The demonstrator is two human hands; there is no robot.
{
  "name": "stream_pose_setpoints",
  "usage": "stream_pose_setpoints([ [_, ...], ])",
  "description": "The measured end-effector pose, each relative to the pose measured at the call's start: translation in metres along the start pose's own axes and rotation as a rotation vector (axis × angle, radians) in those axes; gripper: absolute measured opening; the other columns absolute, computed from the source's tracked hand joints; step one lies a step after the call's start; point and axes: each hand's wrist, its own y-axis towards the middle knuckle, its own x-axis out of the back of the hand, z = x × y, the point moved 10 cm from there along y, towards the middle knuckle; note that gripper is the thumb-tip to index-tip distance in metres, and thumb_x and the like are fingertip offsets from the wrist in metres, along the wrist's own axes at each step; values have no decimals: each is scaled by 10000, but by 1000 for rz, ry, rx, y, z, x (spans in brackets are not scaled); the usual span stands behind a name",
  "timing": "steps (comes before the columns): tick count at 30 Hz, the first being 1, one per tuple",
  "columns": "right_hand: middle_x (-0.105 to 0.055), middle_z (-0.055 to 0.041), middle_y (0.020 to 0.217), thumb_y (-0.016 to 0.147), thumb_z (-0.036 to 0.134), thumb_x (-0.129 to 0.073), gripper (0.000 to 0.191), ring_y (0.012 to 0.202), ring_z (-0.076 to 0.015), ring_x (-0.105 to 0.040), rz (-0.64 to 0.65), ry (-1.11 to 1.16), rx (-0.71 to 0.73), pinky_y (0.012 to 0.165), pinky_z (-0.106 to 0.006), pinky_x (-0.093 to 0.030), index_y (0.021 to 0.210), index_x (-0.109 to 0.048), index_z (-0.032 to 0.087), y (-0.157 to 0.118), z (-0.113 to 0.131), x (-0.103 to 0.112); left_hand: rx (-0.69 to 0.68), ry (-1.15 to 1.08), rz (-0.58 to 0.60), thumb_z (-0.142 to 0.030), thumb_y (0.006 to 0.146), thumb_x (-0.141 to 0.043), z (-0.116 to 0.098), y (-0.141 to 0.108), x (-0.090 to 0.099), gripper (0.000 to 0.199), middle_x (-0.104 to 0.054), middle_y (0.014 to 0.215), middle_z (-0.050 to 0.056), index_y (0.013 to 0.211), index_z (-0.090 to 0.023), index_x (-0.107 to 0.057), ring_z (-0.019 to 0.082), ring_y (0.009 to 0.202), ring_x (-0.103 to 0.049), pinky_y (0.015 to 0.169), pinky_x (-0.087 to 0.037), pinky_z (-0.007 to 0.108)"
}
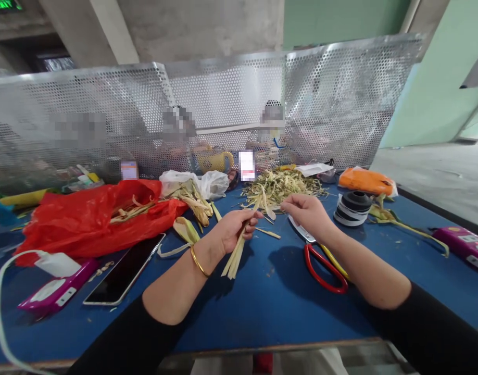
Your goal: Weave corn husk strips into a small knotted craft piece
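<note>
Head view: left hand (236, 229) curled round flat, fibrous pale strips (234, 262); right hand (304, 212) half-curled, grip unclear.

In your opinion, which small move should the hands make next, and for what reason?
Perhaps the right hand should move to the strips: the left hand grips them, while the right hovers apart, holding nothing clearly visible.
</note>
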Motion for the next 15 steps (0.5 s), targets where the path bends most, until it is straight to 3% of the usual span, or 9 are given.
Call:
stream_pose_setpoints([
  [4,-406,68,462,768,367,-583,228,438,-82,-350,-94,-19,1,466,-229,-267,628,-560,188,5,-7,15,8,91,-10,-163,837,-515,-1,-3,0,141,-407,568,-41,737,-108,-598,36,418,-346,376,-245,145],
  [8,-404,64,472,747,358,-594,205,464,-90,-351,-342,2,-12,479,-235,-268,649,-582,178,5,-10,52,-16,259,-47,-209,832,-542,-4,-4,3,154,-429,557,-45,717,-121,-595,42,412,-358,380,-239,154],
  [11,-396,61,472,738,378,-604,209,464,-95,-339,-480,64,1,467,-244,-243,685,-601,175,0,-5,74,-61,454,-148,-205,845,-511,-9,-1,14,177,-539,595,-9,698,-138,-584,59,429,-438,382,-249,167],
  [15,-385,64,470,730,398,-626,223,450,-88,-321,-372,116,49,457,-247,-233,692,-609,179,0,11,66,-111,611,-271,-190,859,-467,-16,3,29,198,-678,807,60,694,-150,-570,105,556,-606,382,-271,174],
])
